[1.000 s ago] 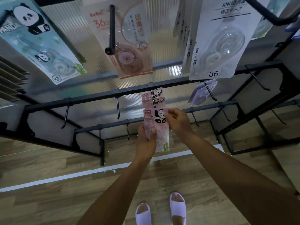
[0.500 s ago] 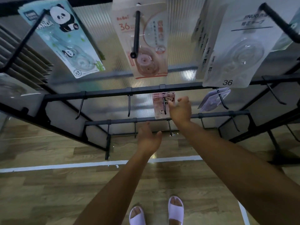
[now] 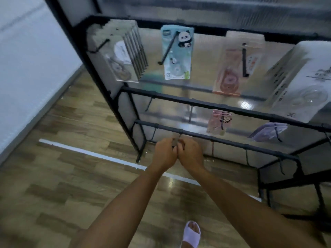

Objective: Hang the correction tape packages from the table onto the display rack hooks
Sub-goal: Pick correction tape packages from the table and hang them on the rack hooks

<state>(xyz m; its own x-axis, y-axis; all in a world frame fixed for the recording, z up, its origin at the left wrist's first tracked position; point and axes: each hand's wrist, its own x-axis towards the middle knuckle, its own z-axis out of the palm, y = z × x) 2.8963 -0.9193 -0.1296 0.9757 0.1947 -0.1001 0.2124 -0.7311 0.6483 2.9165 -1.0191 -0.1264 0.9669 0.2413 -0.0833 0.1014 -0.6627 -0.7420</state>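
The black display rack (image 3: 211, 102) rises ahead of and above both hands. On its top bar hang, left to right, a thick stack of clear packs (image 3: 123, 58), a blue panda correction tape package (image 3: 177, 52), a pink-orange one (image 3: 232, 68) and white ones (image 3: 302, 83); any print is too blurred to read. Just up and right of the hands hang pink panda packages (image 3: 220, 121), purple ones (image 3: 268, 131) farther right. The left hand (image 3: 165, 153) and right hand (image 3: 190, 154) touch, fingers curled at the lowest bar's hook (image 3: 180, 135); whether they grip anything cannot be told
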